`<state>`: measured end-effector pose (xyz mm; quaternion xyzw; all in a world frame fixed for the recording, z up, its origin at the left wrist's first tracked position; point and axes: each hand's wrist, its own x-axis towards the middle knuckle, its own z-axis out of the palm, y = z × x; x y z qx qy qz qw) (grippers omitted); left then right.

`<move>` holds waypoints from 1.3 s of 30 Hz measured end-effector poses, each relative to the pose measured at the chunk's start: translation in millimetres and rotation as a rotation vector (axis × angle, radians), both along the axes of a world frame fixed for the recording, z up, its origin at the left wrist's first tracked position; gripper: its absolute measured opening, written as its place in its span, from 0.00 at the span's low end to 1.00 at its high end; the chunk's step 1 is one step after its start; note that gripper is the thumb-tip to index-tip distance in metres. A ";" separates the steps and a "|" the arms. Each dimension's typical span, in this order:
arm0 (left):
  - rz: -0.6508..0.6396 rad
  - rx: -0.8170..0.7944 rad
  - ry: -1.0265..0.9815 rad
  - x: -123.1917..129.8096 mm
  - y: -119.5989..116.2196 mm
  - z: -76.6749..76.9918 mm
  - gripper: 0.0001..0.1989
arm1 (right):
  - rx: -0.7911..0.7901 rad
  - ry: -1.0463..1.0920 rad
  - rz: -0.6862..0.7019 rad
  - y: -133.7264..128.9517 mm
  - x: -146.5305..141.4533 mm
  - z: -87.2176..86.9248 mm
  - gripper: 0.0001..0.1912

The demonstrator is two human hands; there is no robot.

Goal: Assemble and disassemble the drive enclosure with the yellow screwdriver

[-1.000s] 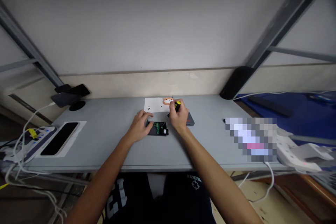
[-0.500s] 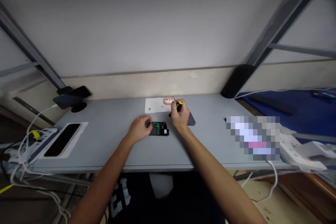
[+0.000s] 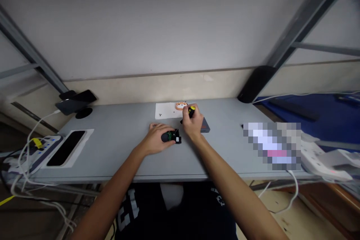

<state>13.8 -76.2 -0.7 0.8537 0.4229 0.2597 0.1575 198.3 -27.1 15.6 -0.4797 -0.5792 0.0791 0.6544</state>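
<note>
My left hand (image 3: 157, 138) lies over a small black device case (image 3: 177, 140), its fingers and thumb gripping the two long sides. Part of a green circuit board (image 3: 169, 135) shows inside between the fingers; the rest of the case is under the palm. My right hand (image 3: 193, 123) is closed around a black-and-yellow screwdriver (image 3: 191, 111), just right of the case. The screwdriver slants down to the left toward the case, but whether its tip touches anything is too small to tell. A dark grey box (image 3: 205, 126) sits beside my right hand, partly hidden by it.
Behind the hands lies white paper (image 3: 167, 111) with several tiny dark screws (image 3: 160, 114) and an orange-and-white animal-face item (image 3: 180, 106). A phone (image 3: 66, 148) and a power strip (image 3: 46, 152) are at left. A black speaker-like cylinder (image 3: 255, 84) stands back right.
My left hand has shifted right, from pinching the case's left end to spanning its sides and covering more of the board. My right hand stays nearly in place with the screwdriver.
</note>
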 end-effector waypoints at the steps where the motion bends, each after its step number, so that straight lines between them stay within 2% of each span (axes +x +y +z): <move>1: 0.006 -0.002 -0.002 -0.2 0.7 -1.2 0.20 | -0.003 0.003 -0.001 0.0 0.1 0.0 0.12; 8: 0.013 0.015 -0.012 -0.8 2.7 -3.8 0.21 | 0.003 0.009 -0.001 1.0 1.5 -0.6 0.13; 21: 0.012 -0.014 -0.013 -0.5 2.4 -2.4 0.21 | -0.103 -0.027 0.008 2.1 -0.3 1.7 0.14; 39: 0.014 -0.004 -0.001 -0.3 2.6 -2.5 0.21 | -0.086 -0.054 0.003 2.2 -1.2 -1.0 0.13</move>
